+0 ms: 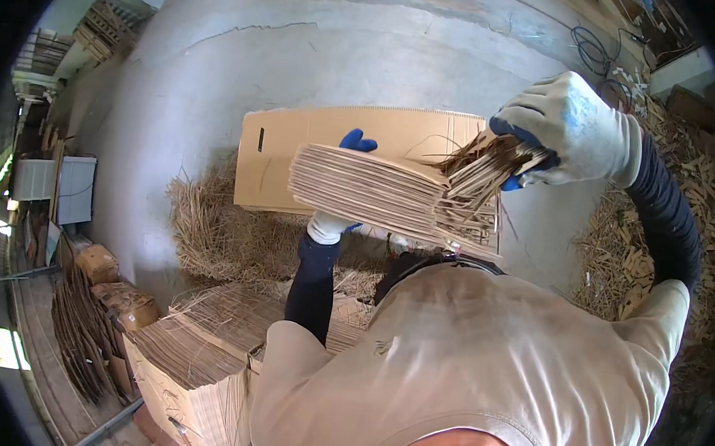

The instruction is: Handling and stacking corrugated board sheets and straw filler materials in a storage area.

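Observation:
A thick stack of brown cardboard sheets (pixel 368 189) is held edge-up in front of my body. My left hand (pixel 358 141), in a white and blue glove, grips it around the left part. Its blue fingertips show above the far edge, while the stack hides the palm. At the stack's right end, my gloved right hand (pixel 576 126) is closed on a bunch of thin cardboard strips (pixel 481 169). Their lower ends meet the ragged edge of the stack; whether they are still attached I cannot tell. Beyond lies a flat cardboard pile (pixel 304 157) with a dark slot.
Shredded cardboard strips (pixel 216 226) heap on the floor to the left. More scraps (pixel 621 250) cover the right side. Tall bundled cardboard stacks (pixel 198 361) stand near my left side. A black cable (pixel 593 49) coils at the far right, and a grey-white box (pixel 75 189) stands far left.

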Tool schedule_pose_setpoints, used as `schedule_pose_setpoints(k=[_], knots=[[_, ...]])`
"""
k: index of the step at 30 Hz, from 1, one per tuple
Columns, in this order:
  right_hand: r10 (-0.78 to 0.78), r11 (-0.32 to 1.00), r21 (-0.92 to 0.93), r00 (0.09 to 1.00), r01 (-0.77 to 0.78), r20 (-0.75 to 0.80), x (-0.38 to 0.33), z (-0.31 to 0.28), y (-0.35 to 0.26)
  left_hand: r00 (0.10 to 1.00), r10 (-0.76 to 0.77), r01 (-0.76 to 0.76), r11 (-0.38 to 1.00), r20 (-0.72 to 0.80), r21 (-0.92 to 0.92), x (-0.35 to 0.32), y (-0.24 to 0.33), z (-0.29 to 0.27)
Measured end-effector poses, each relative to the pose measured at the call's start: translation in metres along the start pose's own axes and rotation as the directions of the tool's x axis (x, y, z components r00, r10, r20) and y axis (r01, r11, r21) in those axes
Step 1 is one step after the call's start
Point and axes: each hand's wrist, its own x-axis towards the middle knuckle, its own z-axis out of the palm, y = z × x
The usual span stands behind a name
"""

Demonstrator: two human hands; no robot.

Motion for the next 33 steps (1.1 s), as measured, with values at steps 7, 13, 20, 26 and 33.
schedule_pose_setpoints(k=[7, 13, 20, 26, 33], knots=[[-0.064, 0.998, -0.014, 0.997, 0.064, 0.054, 0.004, 0.012, 0.000, 0.973, -0.222, 0.218, 0.974, -0.068, -0.058, -0.028, 0.006, -0.019], [-0.103, 0.995, -0.007, 0.995, 0.103, 0.010, 0.027, 0.020, -0.015, 0.992, 0.123, -0.106, 0.935, -0.029, 0.339, -0.036, 0.000, -0.016], [-0.125, 0.992, -0.038, 0.992, 0.124, -0.033, 0.026, 0.025, -0.017, 0.989, 0.118, -0.090, 0.959, -0.090, 0.268, -0.045, -0.010, -0.014], [-0.066, 0.998, -0.009, 0.996, 0.066, -0.055, 0.022, 0.006, -0.025, 0.991, -0.099, 0.086, 0.986, -0.091, -0.145, -0.025, -0.020, -0.028], [0.112, 0.974, -0.152, 0.945, -0.166, -0.307, -0.034, -0.036, -0.012, 0.998, 0.040, -0.033, 0.989, -0.043, 0.146, -0.019, -0.023, -0.050]])
